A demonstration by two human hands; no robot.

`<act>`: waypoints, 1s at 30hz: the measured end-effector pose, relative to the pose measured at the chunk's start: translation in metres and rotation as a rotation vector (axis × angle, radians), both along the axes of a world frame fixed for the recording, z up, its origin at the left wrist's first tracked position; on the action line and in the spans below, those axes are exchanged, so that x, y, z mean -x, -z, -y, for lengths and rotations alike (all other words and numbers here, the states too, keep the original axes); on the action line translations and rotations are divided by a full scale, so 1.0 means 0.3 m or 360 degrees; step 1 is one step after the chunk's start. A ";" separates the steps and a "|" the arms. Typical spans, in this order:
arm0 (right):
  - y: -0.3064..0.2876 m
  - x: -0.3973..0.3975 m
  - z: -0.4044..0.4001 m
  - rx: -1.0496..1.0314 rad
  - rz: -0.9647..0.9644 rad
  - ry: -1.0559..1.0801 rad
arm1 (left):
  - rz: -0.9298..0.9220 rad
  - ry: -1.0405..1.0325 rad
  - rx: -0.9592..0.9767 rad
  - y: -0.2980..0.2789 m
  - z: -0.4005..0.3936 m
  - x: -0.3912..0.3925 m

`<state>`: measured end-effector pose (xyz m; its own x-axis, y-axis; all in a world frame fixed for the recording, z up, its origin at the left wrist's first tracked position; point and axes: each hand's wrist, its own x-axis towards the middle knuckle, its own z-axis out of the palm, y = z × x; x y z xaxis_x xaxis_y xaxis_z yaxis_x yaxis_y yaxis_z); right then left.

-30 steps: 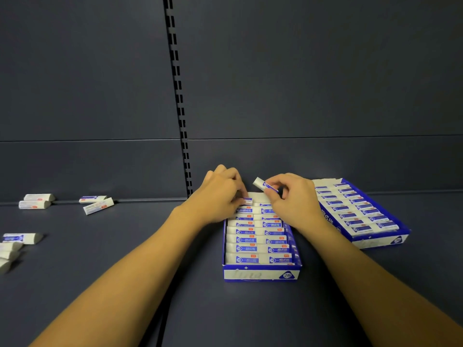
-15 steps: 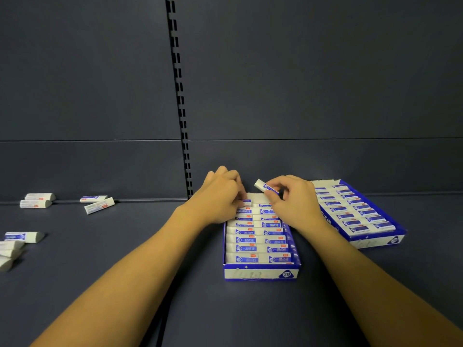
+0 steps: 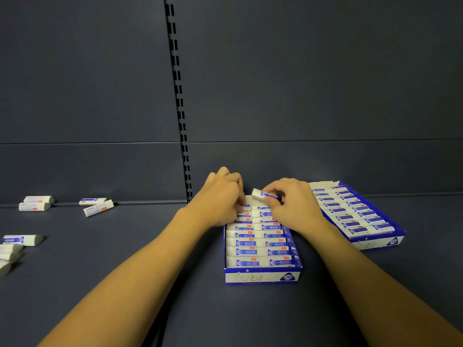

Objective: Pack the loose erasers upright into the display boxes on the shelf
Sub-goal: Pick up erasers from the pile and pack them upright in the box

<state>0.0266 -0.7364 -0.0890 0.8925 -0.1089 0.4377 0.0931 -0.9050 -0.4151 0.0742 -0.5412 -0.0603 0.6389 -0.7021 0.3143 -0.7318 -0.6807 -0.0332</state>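
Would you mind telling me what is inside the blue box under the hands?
The box holds two columns of packed erasers. Its far rows are covered by the left hand and right hand.

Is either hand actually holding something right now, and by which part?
The right hand pinches one eraser by its blue-sleeved end, white end free. The left hand has its fingertips on erasers packed in the near box; a grip cannot be told.

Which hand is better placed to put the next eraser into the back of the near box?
The right hand: it already pinches an eraser just above the back row of the near box. The left hand rests on the packed erasers there, holding none.
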 end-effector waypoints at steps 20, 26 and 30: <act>-0.053 -0.006 -0.031 0.0409 -0.0391 -0.0040 | -0.0050 -0.0114 0.0101 0.010 -0.011 0.019; -0.069 -0.024 -0.046 0.0600 -0.0550 0.0035 | -0.0031 -0.0183 0.0121 0.016 -0.005 0.024; -0.079 -0.033 -0.053 0.0571 -0.0564 0.0085 | -0.0016 -0.0256 0.0121 0.020 0.000 0.027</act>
<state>0.0364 -0.7204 -0.0652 0.9903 -0.0565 0.1272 -0.0472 -0.9961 -0.0750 0.0661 -0.5411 -0.0665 0.7445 -0.5649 0.3558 -0.6131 -0.7894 0.0295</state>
